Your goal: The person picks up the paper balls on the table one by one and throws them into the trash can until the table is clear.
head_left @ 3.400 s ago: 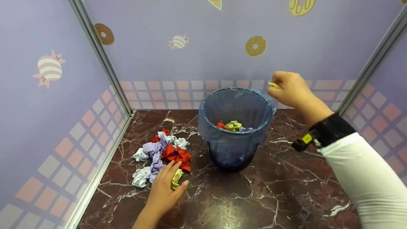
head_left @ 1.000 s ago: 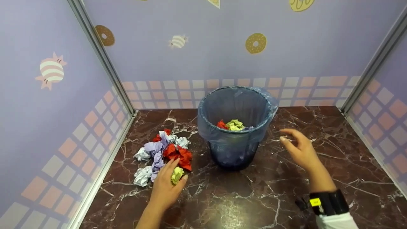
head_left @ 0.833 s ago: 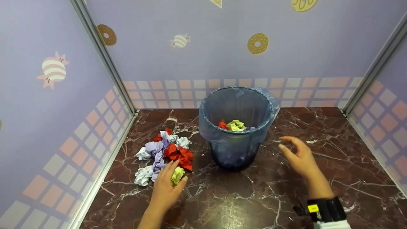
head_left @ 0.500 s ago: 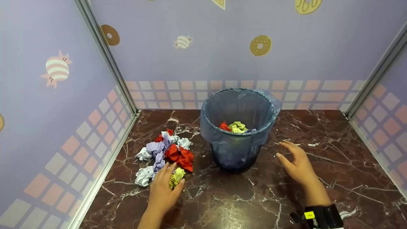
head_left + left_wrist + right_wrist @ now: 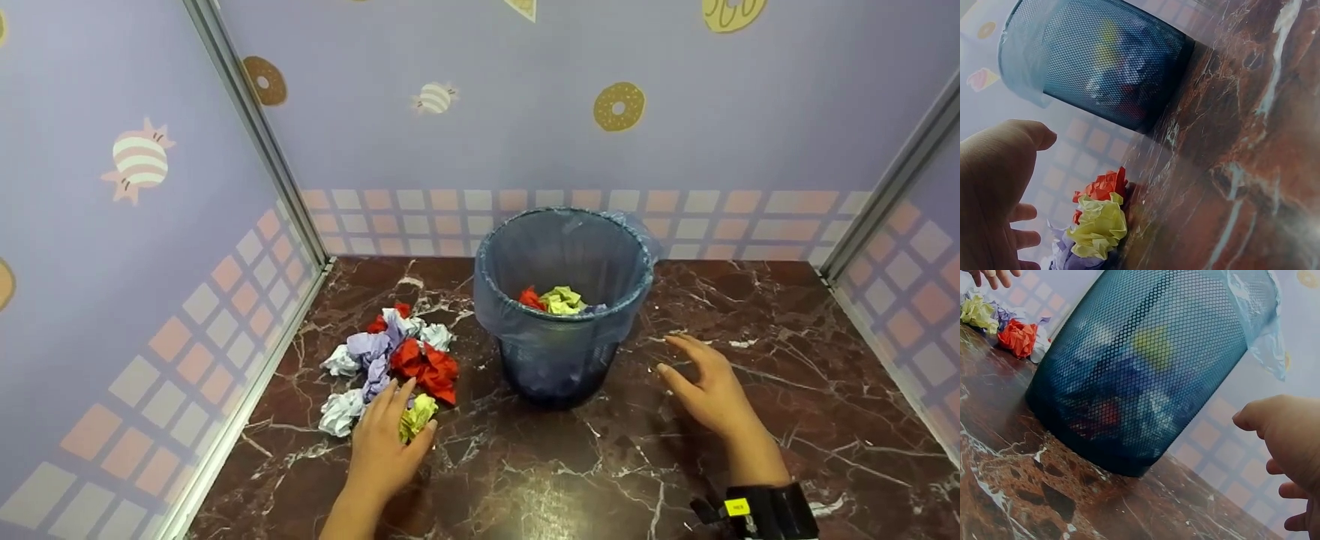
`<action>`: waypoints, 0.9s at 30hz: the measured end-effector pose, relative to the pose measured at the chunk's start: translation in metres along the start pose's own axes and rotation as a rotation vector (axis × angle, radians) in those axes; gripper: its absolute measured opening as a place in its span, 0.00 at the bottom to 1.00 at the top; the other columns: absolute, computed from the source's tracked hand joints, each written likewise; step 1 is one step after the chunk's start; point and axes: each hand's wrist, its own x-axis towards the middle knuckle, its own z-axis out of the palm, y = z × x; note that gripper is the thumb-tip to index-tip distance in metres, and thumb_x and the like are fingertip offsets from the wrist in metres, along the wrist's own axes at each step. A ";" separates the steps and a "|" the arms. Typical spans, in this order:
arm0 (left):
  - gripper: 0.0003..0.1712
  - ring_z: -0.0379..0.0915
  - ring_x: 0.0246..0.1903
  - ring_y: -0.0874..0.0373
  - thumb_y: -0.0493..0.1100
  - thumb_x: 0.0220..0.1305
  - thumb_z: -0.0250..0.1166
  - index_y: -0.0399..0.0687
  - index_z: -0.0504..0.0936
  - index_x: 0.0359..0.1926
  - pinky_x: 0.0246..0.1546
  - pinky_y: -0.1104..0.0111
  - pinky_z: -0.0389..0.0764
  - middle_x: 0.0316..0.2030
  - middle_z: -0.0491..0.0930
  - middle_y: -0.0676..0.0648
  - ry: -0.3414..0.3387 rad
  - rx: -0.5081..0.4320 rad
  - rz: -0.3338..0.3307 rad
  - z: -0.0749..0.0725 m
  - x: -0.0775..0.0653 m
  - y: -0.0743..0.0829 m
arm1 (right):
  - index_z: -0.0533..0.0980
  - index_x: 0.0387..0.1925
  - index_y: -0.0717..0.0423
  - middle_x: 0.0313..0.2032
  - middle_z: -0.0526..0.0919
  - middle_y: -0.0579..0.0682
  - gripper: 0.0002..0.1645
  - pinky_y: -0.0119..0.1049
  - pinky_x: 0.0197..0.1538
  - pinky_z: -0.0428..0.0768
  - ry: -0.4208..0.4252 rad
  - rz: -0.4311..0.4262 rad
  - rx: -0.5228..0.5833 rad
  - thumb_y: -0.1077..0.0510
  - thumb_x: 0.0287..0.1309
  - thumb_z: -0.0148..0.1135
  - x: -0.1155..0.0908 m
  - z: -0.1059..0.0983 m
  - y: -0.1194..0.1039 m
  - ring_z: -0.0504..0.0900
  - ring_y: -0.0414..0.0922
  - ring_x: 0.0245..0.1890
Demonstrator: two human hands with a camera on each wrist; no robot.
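My left hand [image 5: 386,446] is held with fingers extended and thumb apart, over the near side of a heap of crumpled paper. A yellow paper ball [image 5: 420,414] shows between its fingers and thumb; in the left wrist view a gap separates the hand from that ball [image 5: 1098,228]. Red [image 5: 427,367], purple [image 5: 369,346] and white [image 5: 341,412] balls lie close together beyond. To the right of a mesh wastebasket [image 5: 555,367], my right hand [image 5: 709,390] has its fingers loosely bent and apart, holding nothing.
A translucent blue bag [image 5: 491,304] lines the wastebasket and folds over its rim. Inside lie red [image 5: 531,298] and yellow [image 5: 562,300] paper balls, among others. Patterned panels enclose the marble-look tabletop [image 5: 540,480] at the left, back and right.
My right hand, earlier raised by the basket's rim with something small and yellowish in its fingers, has come down nearer and let it go. My left hand stays by the yellow ball.
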 end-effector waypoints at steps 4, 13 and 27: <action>0.43 0.61 0.74 0.36 0.59 0.62 0.70 0.60 0.67 0.76 0.68 0.29 0.61 0.77 0.63 0.41 -0.006 0.011 0.007 -0.001 0.007 0.000 | 0.77 0.62 0.61 0.59 0.82 0.66 0.27 0.65 0.64 0.72 -0.017 0.041 -0.044 0.55 0.64 0.69 -0.001 -0.005 -0.007 0.78 0.66 0.61; 0.45 0.59 0.75 0.35 0.61 0.64 0.68 0.59 0.64 0.78 0.68 0.28 0.60 0.78 0.61 0.39 -0.037 0.082 -0.032 -0.013 0.033 -0.018 | 0.83 0.52 0.55 0.48 0.89 0.56 0.21 0.57 0.54 0.80 -0.006 -0.009 -0.121 0.50 0.61 0.73 -0.002 -0.015 -0.057 0.86 0.57 0.50; 0.40 0.50 0.75 0.28 0.58 0.64 0.66 0.52 0.69 0.74 0.68 0.24 0.52 0.78 0.58 0.37 0.007 0.166 -0.184 -0.040 0.052 -0.085 | 0.84 0.52 0.48 0.50 0.89 0.43 0.25 0.45 0.54 0.86 -0.192 -0.329 -0.029 0.45 0.54 0.77 -0.011 0.020 -0.142 0.88 0.41 0.48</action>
